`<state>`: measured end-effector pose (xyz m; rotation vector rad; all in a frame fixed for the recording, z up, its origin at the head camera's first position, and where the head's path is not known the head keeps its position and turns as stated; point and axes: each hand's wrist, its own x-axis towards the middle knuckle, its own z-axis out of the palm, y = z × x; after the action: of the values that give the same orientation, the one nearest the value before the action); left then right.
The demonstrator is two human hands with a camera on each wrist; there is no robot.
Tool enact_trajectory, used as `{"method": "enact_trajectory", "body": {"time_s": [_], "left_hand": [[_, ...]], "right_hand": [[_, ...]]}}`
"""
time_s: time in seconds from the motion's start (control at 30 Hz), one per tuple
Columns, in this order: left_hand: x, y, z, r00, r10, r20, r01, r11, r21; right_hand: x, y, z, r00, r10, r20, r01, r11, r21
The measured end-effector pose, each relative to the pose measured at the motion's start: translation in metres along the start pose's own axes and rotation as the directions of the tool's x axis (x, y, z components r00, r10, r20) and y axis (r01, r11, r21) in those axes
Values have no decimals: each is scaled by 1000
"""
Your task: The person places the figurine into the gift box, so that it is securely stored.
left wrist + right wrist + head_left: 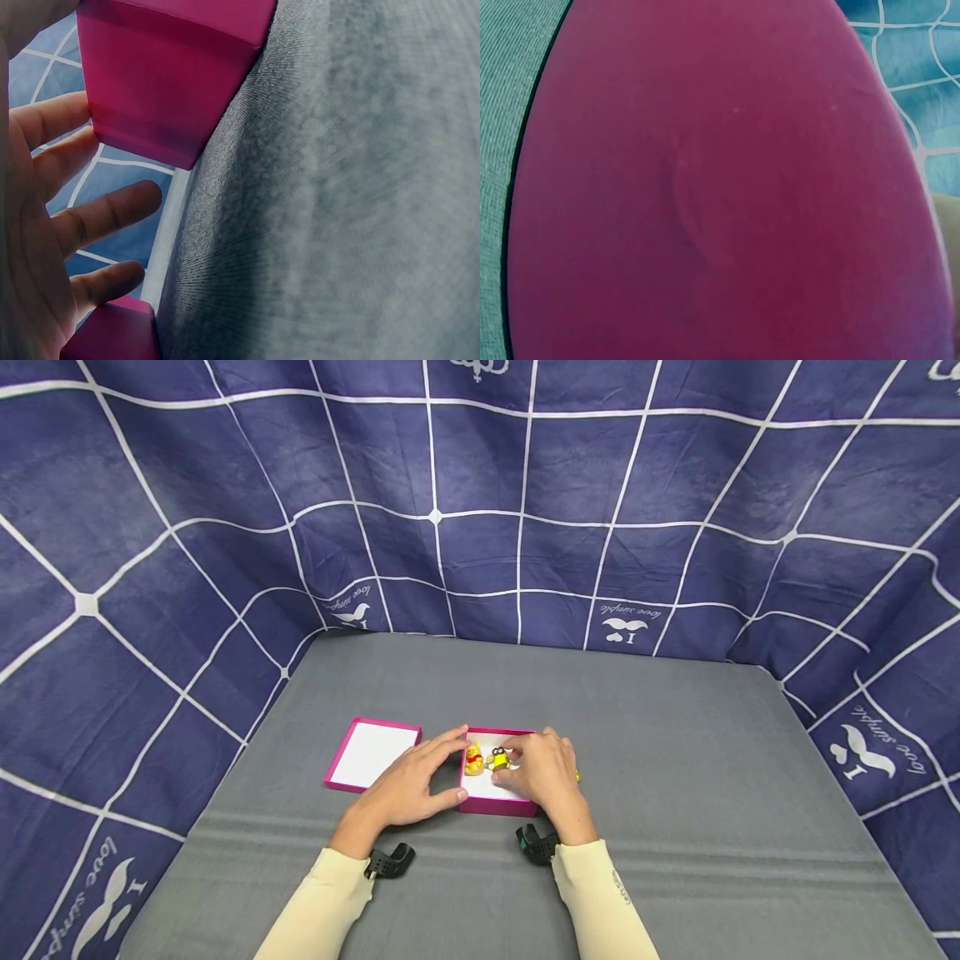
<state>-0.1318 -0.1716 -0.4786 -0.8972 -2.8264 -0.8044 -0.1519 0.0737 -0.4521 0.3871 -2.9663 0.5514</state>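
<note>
A magenta box point(498, 807) with a white inside stands open on the table. At its left end sits a Winnie the Pooh figure point(474, 762), yellow with a red top. Beside it is a yellow minion figure point(498, 759), which my right hand point(547, 770) pinches between thumb and fingers inside the box. My left hand point(412, 782) rests against the box's left side, fingers spread and fairly straight, the thumb near the front corner. In the left wrist view, fingertips touch the box wall point(165, 75). The right wrist view shows only the box's outer wall point(727, 180), not the fingers.
The magenta-rimmed lid point(375, 755) lies with its white inside up, left of the box and partly behind the left hand. A small yellow thing point(577, 774) peeks out beside the right hand, mostly hidden. Grey cloth point(712, 777) covers the table; a blue curtain point(480, 468) hangs behind.
</note>
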Motion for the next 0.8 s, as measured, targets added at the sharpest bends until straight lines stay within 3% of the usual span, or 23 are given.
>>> {"method": "enact_trajectory", "body": {"time_s": [0.27, 0.5, 0.8], "left_hand": [[0, 0, 0, 1000, -11, 8, 11, 1000, 0], [1, 2, 0, 1000, -15, 18, 15, 1000, 9], [1, 0, 1, 1000, -2, 3, 2, 1000, -6]], "right_hand": [[0, 0, -5, 1000, 14, 0, -14, 1000, 1], [-3, 2, -12, 1000, 15, -9, -14, 998, 60], [-1, 3, -20, 998, -25, -59, 32, 992, 124]]}}
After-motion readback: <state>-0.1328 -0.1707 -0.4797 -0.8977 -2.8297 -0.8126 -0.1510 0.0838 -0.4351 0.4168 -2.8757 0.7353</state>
